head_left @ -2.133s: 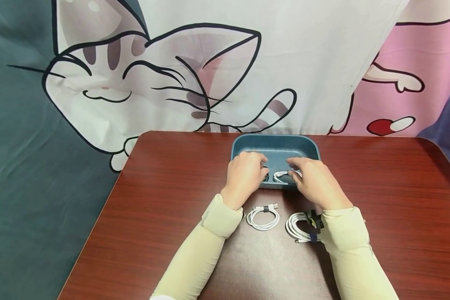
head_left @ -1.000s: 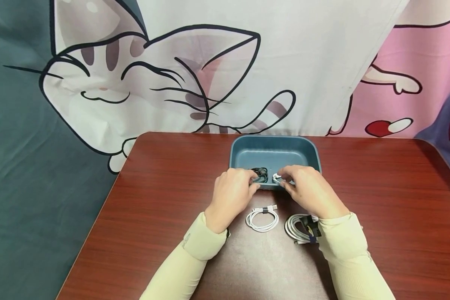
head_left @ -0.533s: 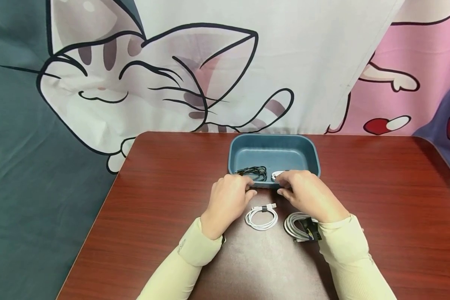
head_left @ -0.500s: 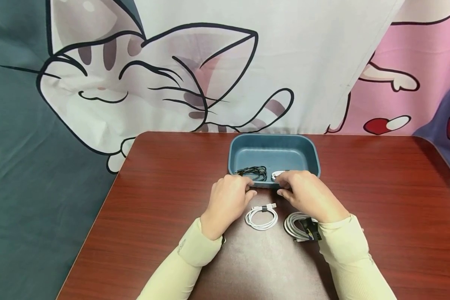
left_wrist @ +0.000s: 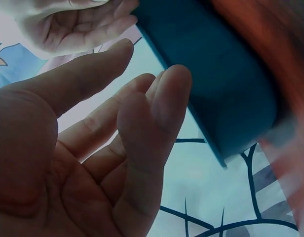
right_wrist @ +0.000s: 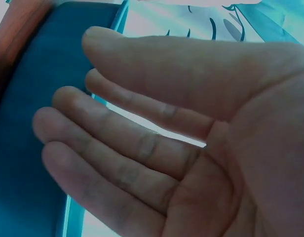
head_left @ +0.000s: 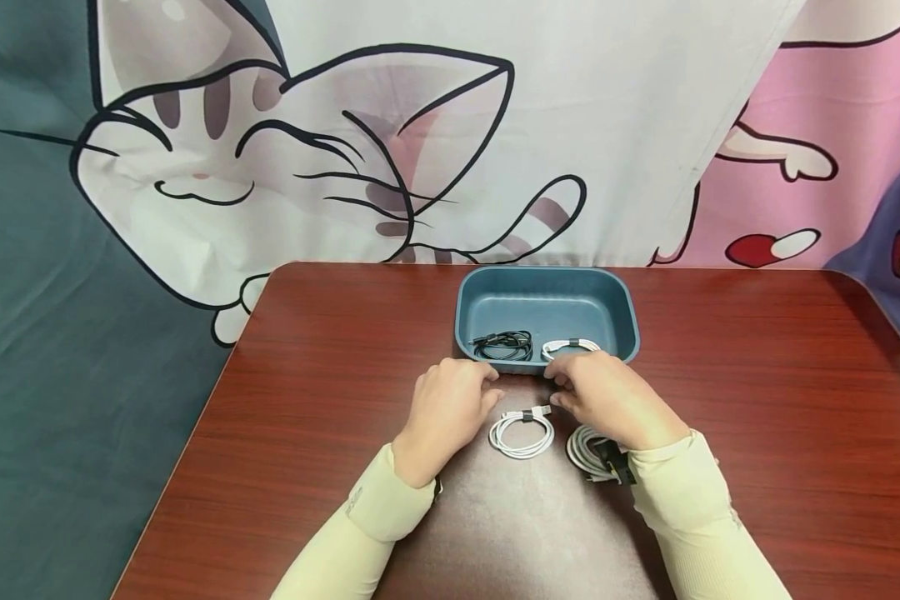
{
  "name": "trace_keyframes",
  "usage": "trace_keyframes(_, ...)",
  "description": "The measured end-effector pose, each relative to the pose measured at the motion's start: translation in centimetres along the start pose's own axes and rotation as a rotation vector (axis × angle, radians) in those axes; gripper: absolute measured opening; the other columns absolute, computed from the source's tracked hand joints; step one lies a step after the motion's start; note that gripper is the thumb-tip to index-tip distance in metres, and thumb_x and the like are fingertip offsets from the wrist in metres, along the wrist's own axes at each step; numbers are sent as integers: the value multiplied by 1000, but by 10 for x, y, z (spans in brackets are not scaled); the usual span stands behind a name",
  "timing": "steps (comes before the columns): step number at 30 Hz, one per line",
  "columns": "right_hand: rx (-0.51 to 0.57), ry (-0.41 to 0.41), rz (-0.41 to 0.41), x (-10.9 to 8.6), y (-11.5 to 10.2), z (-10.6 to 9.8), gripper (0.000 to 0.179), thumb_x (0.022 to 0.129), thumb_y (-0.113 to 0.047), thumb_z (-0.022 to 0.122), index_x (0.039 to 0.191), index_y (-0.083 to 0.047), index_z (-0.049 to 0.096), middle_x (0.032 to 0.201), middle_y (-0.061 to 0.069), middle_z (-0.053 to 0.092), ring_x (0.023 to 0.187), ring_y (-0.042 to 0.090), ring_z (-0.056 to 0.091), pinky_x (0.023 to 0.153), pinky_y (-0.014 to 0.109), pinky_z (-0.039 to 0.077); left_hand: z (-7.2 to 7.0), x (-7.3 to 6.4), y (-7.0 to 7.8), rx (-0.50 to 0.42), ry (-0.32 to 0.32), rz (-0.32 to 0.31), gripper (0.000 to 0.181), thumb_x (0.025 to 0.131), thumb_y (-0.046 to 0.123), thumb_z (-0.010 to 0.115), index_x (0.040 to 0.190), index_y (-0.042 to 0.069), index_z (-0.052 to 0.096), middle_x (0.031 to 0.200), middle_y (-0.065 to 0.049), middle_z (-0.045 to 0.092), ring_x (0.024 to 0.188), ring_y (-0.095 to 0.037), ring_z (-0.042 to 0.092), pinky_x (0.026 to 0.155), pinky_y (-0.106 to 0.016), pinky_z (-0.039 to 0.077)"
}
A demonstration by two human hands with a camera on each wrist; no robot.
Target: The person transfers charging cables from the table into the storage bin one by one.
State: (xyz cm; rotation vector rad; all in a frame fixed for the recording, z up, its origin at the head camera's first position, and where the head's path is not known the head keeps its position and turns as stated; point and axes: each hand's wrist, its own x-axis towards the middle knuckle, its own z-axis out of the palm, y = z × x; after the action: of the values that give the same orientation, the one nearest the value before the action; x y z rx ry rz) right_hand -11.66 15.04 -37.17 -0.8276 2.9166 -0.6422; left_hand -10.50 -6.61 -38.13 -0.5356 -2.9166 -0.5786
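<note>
My left hand (head_left: pixel 446 412) is just in front of the near left side of a blue tray (head_left: pixel 555 312), its fingers loosely bent and holding nothing. My right hand (head_left: pixel 618 402) is at the tray's near right side, its fingertips right at the rim and nothing in its grasp. Inside the tray lie a coiled black cable (head_left: pixel 521 340) on the left and a coiled white cable (head_left: pixel 572 342) on the right, the latter partly hidden by the right hand. Both wrist views show relaxed, parted fingers (right_wrist: pixel 117 128) beside the tray's outer wall (left_wrist: pixel 211 64).
On the brown table (head_left: pixel 285 400), a small white coiled cable (head_left: pixel 521 454) with a black tie lies between the hands. Beside the right wrist is a thicker pale cable coil (head_left: pixel 583 458) with a black strap. A cat-print curtain (head_left: pixel 607 100) hangs behind the table.
Both hands have drawn back from inside the tray toward its front edge, the left also moving left. The black and white cables stay in the tray and are now more visible.
</note>
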Motion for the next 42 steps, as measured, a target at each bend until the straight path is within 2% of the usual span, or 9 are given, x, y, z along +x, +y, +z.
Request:
trace_keyframes(7, -8, -40, -2, 1, -3, 5, 19, 80, -2, 78, 98, -2, 73, 89, 6, 71, 83, 22, 68, 77, 44, 54, 6, -6, -2, 7, 3, 4, 14, 82, 22, 79, 95, 18, 80, 87, 4, 76, 67, -29, 69, 54, -43, 51)
trace_keyframes(17, 21, -89, -22, 4, -7, 16, 16, 80, -2, 78, 94, -8, 73, 82, -2, 71, 77, 17, 67, 73, 39, 54, 13, -14, -6, 0, -6, -35, 17, 81, 25, 81, 95, 15, 80, 85, 2, 75, 66, -30, 68, 54, -42, 51)
trace_keyframes(25, -4, -139, 20, 5, -9, 20, 21, 77, -4, 80, 96, -9, 72, 84, 1, 70, 76, 17, 65, 73, 40, 54, 21, -16, -8, 7, -51, -74, 22, 80, 29, 82, 97, 16, 80, 87, -1, 76, 70, -31, 69, 57, -43, 52)
trace_keyframes(32, -6, -164, 39, 5, -7, 26, 26, 75, -4, 82, 98, -8, 71, 88, 4, 71, 80, 21, 67, 77, 42, 55, 26, -16, -9, -5, -66, -85, 22, 80, 29, 82, 97, 16, 80, 87, -2, 76, 71, -32, 70, 57, -44, 52)
trace_keyframes(42, 0, -227, 85, 10, -3, 33, 29, 72, -6, 83, 98, -7, 71, 83, 3, 66, 76, 20, 62, 74, 42, 52, 32, -16, -8, -2, -97, -85, 20, 79, 27, 82, 96, 16, 80, 83, 0, 75, 68, -30, 68, 56, -42, 51)
